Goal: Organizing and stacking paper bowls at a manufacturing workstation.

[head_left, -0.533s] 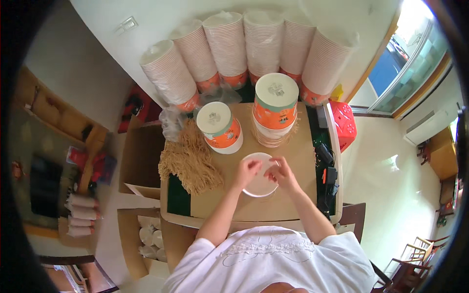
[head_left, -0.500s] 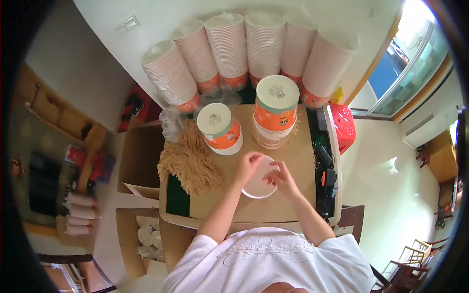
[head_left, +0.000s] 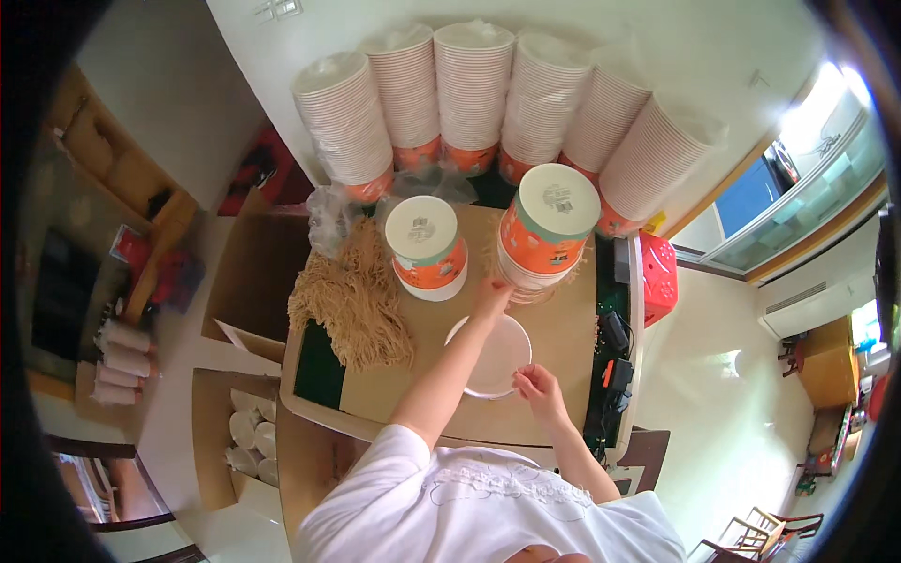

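Note:
An open white paper bucket (head_left: 497, 352) stands before me on the cardboard-covered table, its round mouth facing up. At its right rim my right hand (head_left: 537, 387) has its fingertips pinched together, seemingly on the edge. My left hand (head_left: 492, 296) reaches over the bucket to the foot of an upturned stack of orange and white paper buckets (head_left: 546, 227). Its fingers are drawn together there; what they hold, if anything, is hidden. Tan cords (head_left: 584, 263) lie around that stack's base. Left of it stands a shorter upturned stack (head_left: 430, 258), beside a heap of tan cords (head_left: 352, 310).
Tall plastic-wrapped bucket stacks (head_left: 474, 89) line the wall behind. A black device with cables (head_left: 615, 333) lies at the table's right edge, near a red stool (head_left: 659, 277). Open cartons (head_left: 211, 441) stand on the floor at left, one holding white pieces.
My left hand has moved from above the open bucket to the foot of the right stack. My right hand has drawn back to the bucket's right rim. The whole view has shifted slightly.

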